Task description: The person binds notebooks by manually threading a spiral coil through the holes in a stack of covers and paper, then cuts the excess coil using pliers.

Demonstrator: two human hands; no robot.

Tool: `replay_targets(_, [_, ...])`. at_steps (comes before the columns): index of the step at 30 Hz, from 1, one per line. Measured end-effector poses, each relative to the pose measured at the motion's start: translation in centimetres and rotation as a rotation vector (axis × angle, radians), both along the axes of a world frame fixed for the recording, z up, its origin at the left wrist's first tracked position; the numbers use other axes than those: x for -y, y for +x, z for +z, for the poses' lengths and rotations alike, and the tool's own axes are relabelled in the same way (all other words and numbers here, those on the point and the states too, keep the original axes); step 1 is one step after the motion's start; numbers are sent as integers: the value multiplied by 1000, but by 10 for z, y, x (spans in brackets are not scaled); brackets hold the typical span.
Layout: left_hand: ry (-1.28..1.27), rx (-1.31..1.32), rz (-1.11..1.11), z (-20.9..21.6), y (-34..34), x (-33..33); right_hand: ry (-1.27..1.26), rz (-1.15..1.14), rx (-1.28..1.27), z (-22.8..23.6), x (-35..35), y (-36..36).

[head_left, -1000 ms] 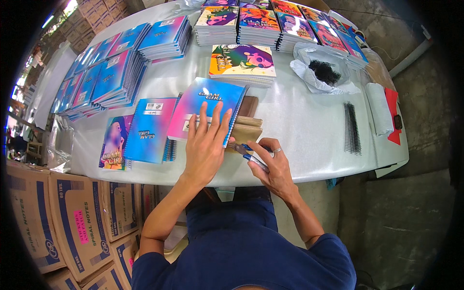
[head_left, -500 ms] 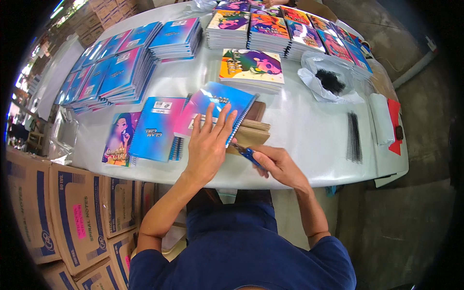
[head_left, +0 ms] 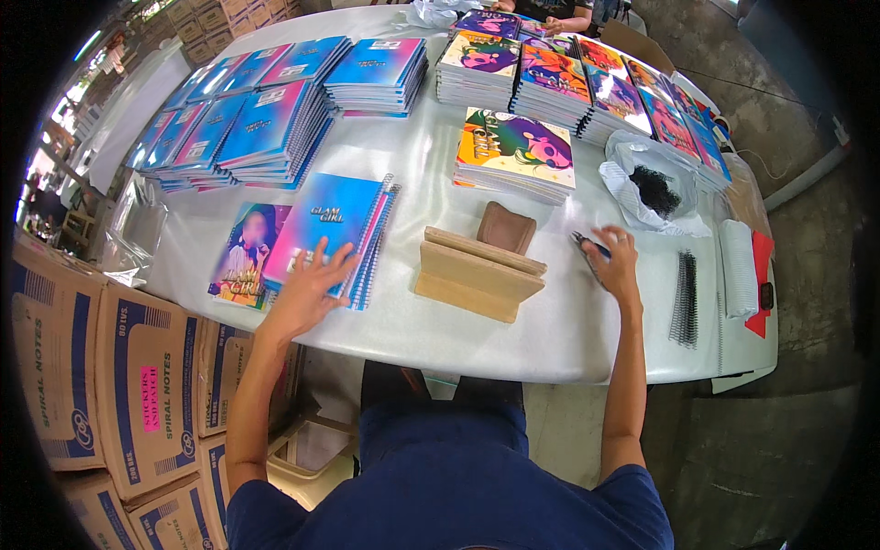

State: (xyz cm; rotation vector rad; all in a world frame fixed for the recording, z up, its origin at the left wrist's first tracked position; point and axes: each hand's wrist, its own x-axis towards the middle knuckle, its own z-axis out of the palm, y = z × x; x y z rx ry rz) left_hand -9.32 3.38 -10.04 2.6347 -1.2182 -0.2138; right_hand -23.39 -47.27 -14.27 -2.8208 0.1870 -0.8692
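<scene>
My left hand [head_left: 316, 282] lies with fingers spread on the top spiral notebook [head_left: 335, 203], blue and pink, of a small, uneven stack at the left front of the table. Beside that stack lies a notebook with a purple illustrated cover [head_left: 246, 252]. My right hand [head_left: 620, 264] is closed around small blue-handled pliers [head_left: 589, 249], low over the table at the right. Between my hands stands a tan board stand [head_left: 477, 282] with upright panels, and nothing rests on it. A brown block [head_left: 507, 227] sits just behind it.
Blue-pink notebook stacks [head_left: 266, 110] fill the far left; illustrated notebook stacks [head_left: 555, 78] line the far right. One stack [head_left: 513, 151] stands mid-table. A white bag [head_left: 632, 160] holds black bits. Black spiral coils [head_left: 685, 298] lie right. Cartons [head_left: 147, 385] stand below left. Another person's hands [head_left: 555, 25] show far off.
The notebook held at the stand now lies on the left stack under my left hand. My right hand has moved right with the pliers, away from the stand. The view has shifted.
</scene>
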Motion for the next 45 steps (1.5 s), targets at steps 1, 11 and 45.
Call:
replay_targets(1, [-28, -67, -8, -1, 2, -7, 196, 39, 41, 3, 3, 21])
replay_targets(11, [-502, -50, 115, 14, 20, 46, 1008, -162, -311, 47, 33, 151])
replay_targets(45, [-1080, -686, -12, -7, 3, 138, 782, 186, 30, 20, -135, -42])
